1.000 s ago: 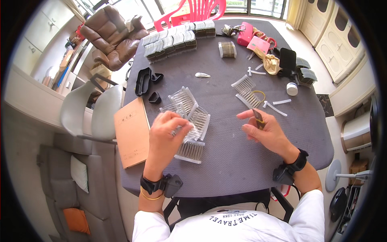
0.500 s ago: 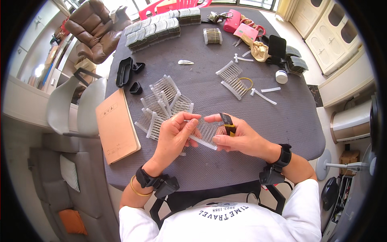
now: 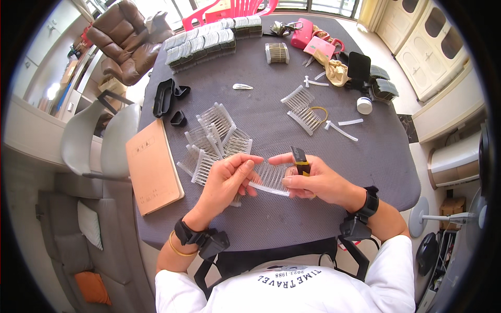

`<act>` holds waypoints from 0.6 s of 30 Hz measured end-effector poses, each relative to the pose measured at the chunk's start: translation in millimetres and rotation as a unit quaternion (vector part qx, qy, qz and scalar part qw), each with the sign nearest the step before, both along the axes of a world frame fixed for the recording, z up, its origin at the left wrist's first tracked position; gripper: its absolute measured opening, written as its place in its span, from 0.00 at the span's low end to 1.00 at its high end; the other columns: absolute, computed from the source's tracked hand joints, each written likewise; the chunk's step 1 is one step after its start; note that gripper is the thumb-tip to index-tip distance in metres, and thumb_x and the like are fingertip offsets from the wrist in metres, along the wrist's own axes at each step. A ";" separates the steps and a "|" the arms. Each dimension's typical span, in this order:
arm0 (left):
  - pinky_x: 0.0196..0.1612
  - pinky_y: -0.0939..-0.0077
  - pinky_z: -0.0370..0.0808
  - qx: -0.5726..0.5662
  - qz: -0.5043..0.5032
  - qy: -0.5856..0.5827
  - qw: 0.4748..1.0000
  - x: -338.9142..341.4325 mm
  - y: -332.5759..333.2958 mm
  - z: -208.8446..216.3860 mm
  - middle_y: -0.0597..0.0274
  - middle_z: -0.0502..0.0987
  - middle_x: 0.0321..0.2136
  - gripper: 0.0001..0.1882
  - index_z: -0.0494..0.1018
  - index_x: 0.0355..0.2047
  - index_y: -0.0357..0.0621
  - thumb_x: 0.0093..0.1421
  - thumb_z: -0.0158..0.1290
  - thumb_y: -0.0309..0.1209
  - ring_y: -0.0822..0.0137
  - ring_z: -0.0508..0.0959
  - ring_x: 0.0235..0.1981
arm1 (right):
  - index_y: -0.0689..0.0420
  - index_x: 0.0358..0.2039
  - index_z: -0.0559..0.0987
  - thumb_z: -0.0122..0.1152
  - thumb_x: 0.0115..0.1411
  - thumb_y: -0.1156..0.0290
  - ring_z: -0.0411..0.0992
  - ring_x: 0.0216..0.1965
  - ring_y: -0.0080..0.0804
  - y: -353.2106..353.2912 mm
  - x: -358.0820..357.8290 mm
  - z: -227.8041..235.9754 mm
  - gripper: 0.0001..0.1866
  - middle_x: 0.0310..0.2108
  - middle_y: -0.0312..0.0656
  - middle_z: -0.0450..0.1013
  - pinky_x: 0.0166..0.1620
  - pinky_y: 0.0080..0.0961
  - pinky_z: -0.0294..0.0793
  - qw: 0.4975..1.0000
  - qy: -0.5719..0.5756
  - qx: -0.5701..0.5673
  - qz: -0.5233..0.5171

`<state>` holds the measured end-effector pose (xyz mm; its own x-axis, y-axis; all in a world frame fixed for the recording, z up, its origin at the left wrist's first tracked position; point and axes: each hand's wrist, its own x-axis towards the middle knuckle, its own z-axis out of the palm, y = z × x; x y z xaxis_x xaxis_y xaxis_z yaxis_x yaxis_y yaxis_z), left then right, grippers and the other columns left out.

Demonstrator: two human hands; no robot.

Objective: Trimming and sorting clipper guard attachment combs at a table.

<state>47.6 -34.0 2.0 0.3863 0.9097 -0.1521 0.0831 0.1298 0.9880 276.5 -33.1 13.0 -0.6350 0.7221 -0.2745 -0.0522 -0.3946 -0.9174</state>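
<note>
Near the front of the table, a wire-toothed hair comb [image 3: 269, 187] with a clear plastic spine is held up between both hands. My left hand [image 3: 229, 176] pinches its left end, with the thumb against the bent fingers. At the right end, my right hand [image 3: 322, 180] grips the comb between thumb and fingers; its index finger reaches left over the teeth and wears a black and yellow band [image 3: 300, 160]. Beyond my left hand lies a loose pile of similar hair combs [image 3: 216, 124], partly hidden by that hand.
Left of the pile lie a tan notebook [image 3: 155, 167] and black trays [image 3: 164, 98]. At the far edge stand rows of stacked combs [image 3: 202, 48]. To the right are more combs [image 3: 303, 112], white plastic strips [image 3: 342, 131], a white jar [image 3: 364, 106] and a pink box [image 3: 302, 34].
The view has shifted slightly. Both hands still hold the comb, which now shows more of its teeth between them; the grip looks much the same.
</note>
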 end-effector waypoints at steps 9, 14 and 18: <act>0.21 0.95 0.68 -0.009 0.003 -0.024 1.000 1.7 -0.5 4.2 0.64 0.78 0.23 0.16 0.67 0.49 0.37 0.65 0.44 0.33 0.81 0.77 0.20 | 0.66 0.57 0.61 0.54 0.58 0.71 0.67 0.21 0.14 0.9 1.2 -0.4 0.28 0.22 0.32 0.68 0.22 0.10 0.62 1.000 0.000 0.008 -0.001; 0.24 0.91 0.69 -0.005 -0.045 -0.048 0.998 -3.6 0.2 -3.6 0.65 0.75 0.22 0.10 0.70 0.41 0.35 0.63 0.48 0.28 0.80 0.75 0.22 | 0.63 0.57 0.63 0.54 0.58 0.71 0.66 0.21 0.14 0.6 0.1 3.1 0.26 0.21 0.32 0.69 0.24 0.10 0.64 0.999 0.001 0.006 0.047; 0.27 0.89 0.69 0.067 0.017 0.024 0.997 -1.2 -5.6 14.6 0.66 0.75 0.22 0.07 0.72 0.37 0.38 0.62 0.49 0.27 0.79 0.75 0.25 | 0.59 0.56 0.66 0.53 0.58 0.75 0.65 0.20 0.14 3.6 8.8 8.7 0.24 0.21 0.31 0.68 0.23 0.11 0.65 0.995 -0.035 0.063 0.067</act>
